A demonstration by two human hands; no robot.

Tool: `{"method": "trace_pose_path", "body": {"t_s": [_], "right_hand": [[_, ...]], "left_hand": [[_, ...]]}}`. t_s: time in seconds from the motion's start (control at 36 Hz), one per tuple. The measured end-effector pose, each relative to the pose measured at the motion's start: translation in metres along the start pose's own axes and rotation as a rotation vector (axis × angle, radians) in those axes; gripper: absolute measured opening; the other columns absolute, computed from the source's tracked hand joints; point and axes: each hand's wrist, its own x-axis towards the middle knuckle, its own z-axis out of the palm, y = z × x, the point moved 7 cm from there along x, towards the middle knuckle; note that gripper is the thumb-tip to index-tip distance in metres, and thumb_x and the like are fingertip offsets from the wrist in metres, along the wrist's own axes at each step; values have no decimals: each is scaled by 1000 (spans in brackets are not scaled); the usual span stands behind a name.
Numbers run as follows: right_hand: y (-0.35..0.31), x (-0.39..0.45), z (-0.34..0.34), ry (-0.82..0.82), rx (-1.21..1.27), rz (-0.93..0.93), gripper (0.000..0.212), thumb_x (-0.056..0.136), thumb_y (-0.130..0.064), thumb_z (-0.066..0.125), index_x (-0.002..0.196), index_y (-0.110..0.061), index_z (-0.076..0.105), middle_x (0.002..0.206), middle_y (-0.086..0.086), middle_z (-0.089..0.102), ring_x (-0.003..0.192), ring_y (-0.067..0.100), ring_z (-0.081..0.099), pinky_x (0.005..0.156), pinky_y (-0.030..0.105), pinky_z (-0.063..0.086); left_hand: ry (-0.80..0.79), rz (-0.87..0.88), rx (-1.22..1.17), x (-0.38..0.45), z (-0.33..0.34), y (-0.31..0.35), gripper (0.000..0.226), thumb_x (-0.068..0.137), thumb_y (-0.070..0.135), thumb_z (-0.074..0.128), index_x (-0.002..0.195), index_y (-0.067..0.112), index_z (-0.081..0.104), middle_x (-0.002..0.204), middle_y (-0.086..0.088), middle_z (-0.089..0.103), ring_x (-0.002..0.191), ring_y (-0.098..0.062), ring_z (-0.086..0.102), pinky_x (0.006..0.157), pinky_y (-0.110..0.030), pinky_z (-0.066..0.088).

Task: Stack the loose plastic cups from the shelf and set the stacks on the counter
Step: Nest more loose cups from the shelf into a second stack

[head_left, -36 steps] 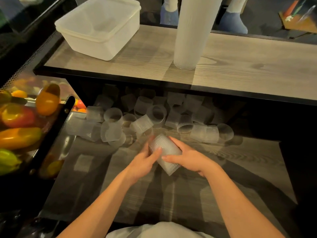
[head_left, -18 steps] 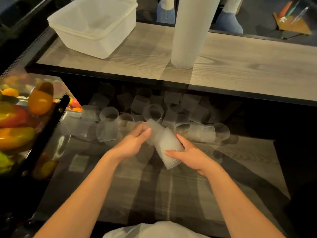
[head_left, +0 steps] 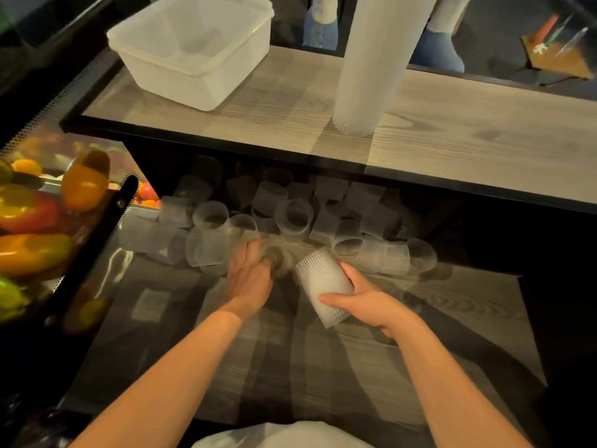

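Two hands work at a pile of clear plastic cups on a low shelf under a wooden counter.

The counter (head_left: 452, 130) runs across the far side; on it a very tall stack (head_left: 378, 59) of cups stands upright, and to its left there is a white plastic tub (head_left: 193, 50). Below, the shelf (head_left: 323, 367) carries the loose cups (head_left: 290, 215), lying tumbled in its far part. At the left, peppers (head_left: 29, 234) lie in a bin. The right hand (head_left: 365, 305) holds a short stack (head_left: 323, 286) tilted, near the pile, thumb and fingers curled around it. The left hand (head_left: 248, 279) grips one blurred cup (head_left: 277, 258) at the near edge of the pile, fingers curled; how exactly they lie I cannot tell.
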Motion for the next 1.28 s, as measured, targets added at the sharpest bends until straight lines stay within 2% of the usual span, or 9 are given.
{"method": "trace_pose_path", "body": {"t_s": [0.22, 0.33, 0.47, 0.61, 0.75, 0.83, 0.97, 1.11, 1.28], "right_hand": [[1, -3, 6, -105, -103, 10, 92, 82, -39, 79, 155, -41, 24, 142, -13, 48, 123, 11, 51, 106, 35, 45], [-16, -6, 20, -240, -258, -5, 94, 83, -43, 77, 156, -44, 18, 144, -15, 38, 124, 8, 42, 98, 25, 37], [-35, 5, 38, -213, -323, -66, 96, 82, -49, 76, 157, -47, 15, 149, -9, 41, 126, 11, 45, 98, 27, 40], [-50, 13, 55, -192, -229, -119, 93, 83, -50, 75, 155, -45, 17, 142, -8, 47, 122, 13, 51, 99, 30, 44], [-56, 17, 61, -166, -178, -133, 92, 84, -46, 75, 156, -41, 18, 140, -8, 48, 122, 13, 51, 98, 31, 44], [-57, 20, 61, -128, -137, -138, 92, 85, -43, 76, 157, -39, 19, 139, -8, 49, 121, 12, 52, 95, 29, 44], [-56, 25, 60, -68, -81, -130, 92, 83, -40, 77, 156, -36, 21, 137, -7, 50, 120, 13, 52, 95, 30, 45], [-60, 24, 69, -139, -121, -158, 97, 76, -46, 81, 155, -41, 24, 141, -12, 51, 124, 8, 52, 104, 31, 45], [-67, 17, 79, -303, -249, -179, 93, 79, -39, 81, 152, -51, 24, 140, -19, 50, 123, 4, 52, 107, 30, 45]], "left_hand": [[-156, -353, -1464, -32, 2, -11, 19, 100, 18, 53, 101, 0, 58, 111, -10, 64, 115, -29, 58, 101, -40, 45], [-273, -231, -1410, -45, -6, -12, 37, 87, 34, 59, 105, 2, 62, 113, -19, 61, 111, -29, 55, 111, -52, 35], [-392, 6, -1088, -49, -17, -4, 22, 100, 24, 56, 121, 24, 52, 127, 1, 57, 112, -4, 54, 96, -15, 42], [534, -351, -674, -38, -70, -81, 57, 82, 49, 68, 130, 24, 49, 136, -4, 42, 122, -18, 39, 100, -43, 43], [282, -492, -380, -19, -62, -111, 23, 91, 37, 66, 110, 24, 68, 147, -8, 37, 134, -36, 27, 110, -52, 29], [387, -488, -589, -25, -68, -114, 12, 99, 27, 54, 101, 21, 64, 148, -5, 38, 135, -31, 32, 112, -47, 31], [219, -551, -1778, -48, -63, -90, 36, 101, 43, 45, 119, 14, 58, 121, -7, 62, 106, -20, 61, 93, -40, 49], [-149, -347, -1702, -53, -50, -69, 59, 87, 58, 53, 128, 15, 62, 124, -9, 67, 116, -25, 63, 100, -43, 46], [-134, -463, -1532, -59, -28, -87, 66, 92, 66, 44, 146, 28, 44, 142, 2, 56, 130, -17, 52, 113, -46, 37]]}}
